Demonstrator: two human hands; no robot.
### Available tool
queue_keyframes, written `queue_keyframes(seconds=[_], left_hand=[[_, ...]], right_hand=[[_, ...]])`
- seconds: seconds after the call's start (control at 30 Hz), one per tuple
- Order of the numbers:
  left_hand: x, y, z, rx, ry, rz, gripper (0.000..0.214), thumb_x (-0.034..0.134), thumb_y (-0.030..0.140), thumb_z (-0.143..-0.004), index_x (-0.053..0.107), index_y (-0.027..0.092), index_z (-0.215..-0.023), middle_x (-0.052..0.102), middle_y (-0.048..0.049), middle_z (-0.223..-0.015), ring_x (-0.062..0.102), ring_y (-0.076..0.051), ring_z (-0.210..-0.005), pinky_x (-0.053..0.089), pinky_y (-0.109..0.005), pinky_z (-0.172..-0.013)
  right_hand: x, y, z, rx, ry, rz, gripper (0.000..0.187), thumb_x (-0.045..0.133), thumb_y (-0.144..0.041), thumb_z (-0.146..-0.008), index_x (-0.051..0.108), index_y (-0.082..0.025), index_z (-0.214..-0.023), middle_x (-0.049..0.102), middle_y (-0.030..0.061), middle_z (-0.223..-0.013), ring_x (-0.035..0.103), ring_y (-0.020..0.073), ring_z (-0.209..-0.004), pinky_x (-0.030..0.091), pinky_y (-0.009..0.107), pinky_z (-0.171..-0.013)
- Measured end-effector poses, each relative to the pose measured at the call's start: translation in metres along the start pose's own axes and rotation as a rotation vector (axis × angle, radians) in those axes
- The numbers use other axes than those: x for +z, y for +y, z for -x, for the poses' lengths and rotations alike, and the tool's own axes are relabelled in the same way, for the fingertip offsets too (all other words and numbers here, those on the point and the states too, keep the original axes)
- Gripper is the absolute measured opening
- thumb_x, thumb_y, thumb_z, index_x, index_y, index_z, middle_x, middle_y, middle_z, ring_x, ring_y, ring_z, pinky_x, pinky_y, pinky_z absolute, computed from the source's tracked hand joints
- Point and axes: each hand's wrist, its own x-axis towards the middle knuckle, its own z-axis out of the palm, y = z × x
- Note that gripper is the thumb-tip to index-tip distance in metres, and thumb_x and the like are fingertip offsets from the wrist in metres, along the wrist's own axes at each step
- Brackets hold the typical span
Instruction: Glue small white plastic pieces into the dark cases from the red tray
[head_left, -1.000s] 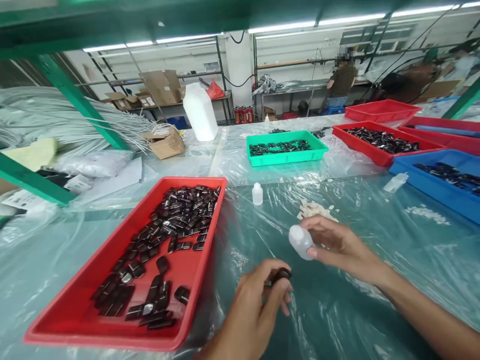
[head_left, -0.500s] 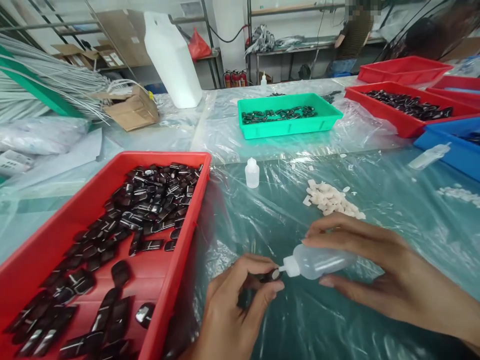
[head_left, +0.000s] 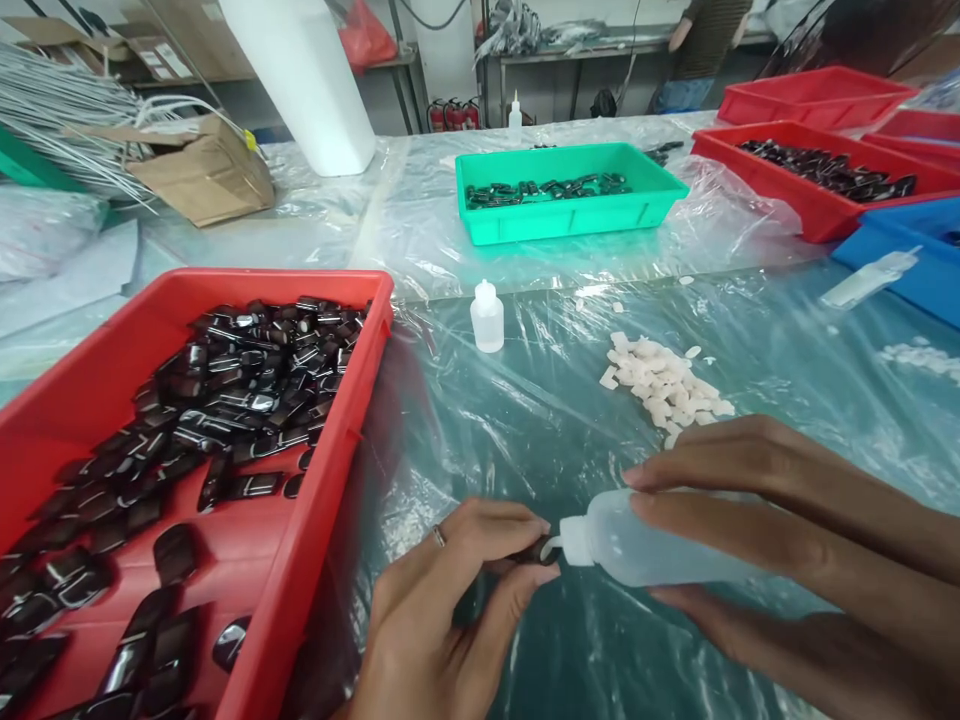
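Between thumb and fingertips, my left hand (head_left: 457, 600) pinches a small dark glossy piece (head_left: 534, 552) with a pale end facing right. My right hand (head_left: 780, 540) is closed around a translucent squeeze bottle (head_left: 645, 545), which lies on its side in the grip. The bottle's white nozzle points left and meets the pale end of the dark piece. Behind my right hand is a pile of small whitish chips (head_left: 664, 380) on the plastic sheet. Many similar dark pieces (head_left: 255, 370) fill the red tray (head_left: 300, 590) at my left.
A small white-capped bottle (head_left: 487, 318) stands mid-table. Behind it sits a green tray (head_left: 570, 220) of dark pieces. Red trays (head_left: 810, 205) and a blue tray (head_left: 900, 250) are at the right. A tall white jug (head_left: 307, 90) and a cardboard box (head_left: 202, 175) stand back left.
My view has tilted down and shifted a little, so the trays sit higher and further left. Both hands stay together, the nozzle still at the dark piece.
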Motion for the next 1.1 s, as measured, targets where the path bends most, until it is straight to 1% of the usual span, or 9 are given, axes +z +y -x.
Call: queue_keyframes(seconds=[0.17,0.3,0.47,0.6,0.73,0.8,0.9,1.0,1.1], left_hand=[[0.0,0.0,0.001,-0.027,-0.001,0.013,0.029,0.07,0.001,-0.09,0.066,0.02,-0.112,0.074,-0.002,-0.105,0.073,-0.013,-0.095,0.059,-0.018,-0.084],[0.001,0.002,0.002,-0.057,-0.004,0.003,0.03,0.07,0.001,-0.091,0.067,0.022,-0.112,0.074,-0.0008,-0.104,0.073,-0.013,-0.093,0.06,-0.018,-0.083],[0.001,0.003,0.0,-0.069,0.006,-0.017,0.029,0.07,0.005,-0.091,0.067,0.026,-0.112,0.075,0.0004,-0.104,0.073,-0.013,-0.095,0.06,-0.019,-0.084],[0.002,0.003,0.0,-0.061,0.001,-0.021,0.03,0.068,0.004,-0.092,0.068,0.026,-0.112,0.075,-0.0008,-0.104,0.073,-0.015,-0.097,0.06,-0.022,-0.084],[0.004,0.004,0.002,-0.087,0.013,-0.047,0.029,0.067,0.006,-0.093,0.068,0.027,-0.112,0.075,0.0006,-0.104,0.073,-0.014,-0.099,0.06,-0.021,-0.086],[0.004,0.004,0.002,-0.096,0.021,-0.059,0.026,0.067,0.008,-0.094,0.069,0.028,-0.11,0.075,0.0016,-0.104,0.073,-0.014,-0.099,0.06,-0.021,-0.086],[0.005,0.005,0.004,-0.112,0.017,-0.063,0.026,0.067,0.008,-0.094,0.069,0.029,-0.11,0.075,0.0018,-0.106,0.073,-0.014,-0.098,0.06,-0.021,-0.085],[0.006,0.007,0.005,-0.127,0.015,-0.054,0.027,0.067,0.008,-0.094,0.069,0.029,-0.11,0.075,0.0023,-0.106,0.073,-0.013,-0.097,0.06,-0.02,-0.084],[0.005,0.007,0.005,-0.131,0.016,-0.054,0.027,0.068,0.009,-0.093,0.07,0.03,-0.109,0.075,0.0023,-0.105,0.074,-0.014,-0.096,0.061,-0.021,-0.083]], right_hand=[[0.002,-0.001,0.0,0.001,0.021,0.073,0.047,0.066,-0.031,-0.091,0.059,-0.032,-0.137,0.066,-0.0048,-0.132,0.062,0.0212,-0.125,0.062,0.023,-0.099],[0.005,-0.003,0.005,0.04,0.021,0.075,0.053,0.064,-0.029,-0.091,0.056,-0.036,-0.142,0.068,-0.006,-0.131,0.067,0.0237,-0.121,0.063,0.027,-0.101],[0.004,-0.004,0.006,0.097,0.025,0.076,0.052,0.063,-0.029,-0.092,0.055,-0.039,-0.143,0.064,-0.0085,-0.137,0.062,0.0255,-0.127,0.06,0.033,-0.107],[0.005,-0.004,0.006,0.079,0.009,0.011,0.058,0.066,-0.027,-0.089,0.054,-0.041,-0.143,0.069,-0.0081,-0.13,0.068,0.0246,-0.12,0.063,0.031,-0.102],[0.01,-0.006,0.017,0.126,0.055,0.04,0.055,0.066,-0.028,-0.09,0.055,-0.047,-0.141,0.065,-0.0091,-0.136,0.061,0.0274,-0.129,0.06,0.04,-0.105],[0.012,-0.006,0.023,0.124,0.063,0.078,0.052,0.066,-0.03,-0.091,0.056,-0.046,-0.14,0.061,-0.0099,-0.141,0.057,0.0288,-0.132,0.056,0.045,-0.11],[0.013,-0.006,0.024,0.117,0.066,0.084,0.051,0.066,-0.032,-0.091,0.057,-0.045,-0.14,0.059,-0.0122,-0.143,0.058,0.027,-0.131,0.054,0.043,-0.114],[0.013,-0.005,0.021,0.129,0.086,0.05,0.053,0.069,-0.032,-0.089,0.058,-0.047,-0.139,0.062,-0.0134,-0.139,0.06,0.0262,-0.129,0.059,0.04,-0.107],[0.013,-0.003,0.02,0.125,0.109,0.06,0.051,0.067,-0.034,-0.09,0.058,-0.049,-0.138,0.066,-0.0126,-0.134,0.062,0.0277,-0.127,0.063,0.042,-0.103]])
